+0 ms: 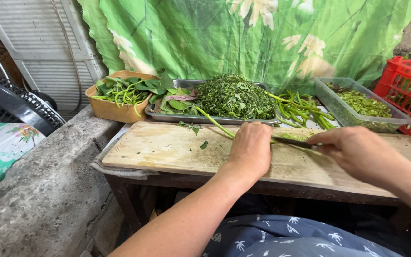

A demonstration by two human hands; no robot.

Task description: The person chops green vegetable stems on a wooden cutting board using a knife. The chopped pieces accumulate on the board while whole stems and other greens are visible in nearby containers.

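My left hand (250, 148) presses down on a long green stem (213, 123) that lies across the wooden cutting board (167, 150). My right hand (357, 152) grips a knife (293, 142) whose dark blade points left and meets the stem right beside the left hand's fingers. A few chopped green bits (293, 136) lie on the board at the blade. Behind the board a metal tray (205, 118) carries a heap of chopped greens (234, 97) and whole leaves (174, 100).
A tan bowl (115, 110) of leafy stems sits at the back left. Loose green stems (303, 110) lie beside a clear plastic tub (357, 121) of chopped pieces. A red crate (407, 88) stands far right. A concrete ledge (48, 190) and a fan (15, 102) are at the left.
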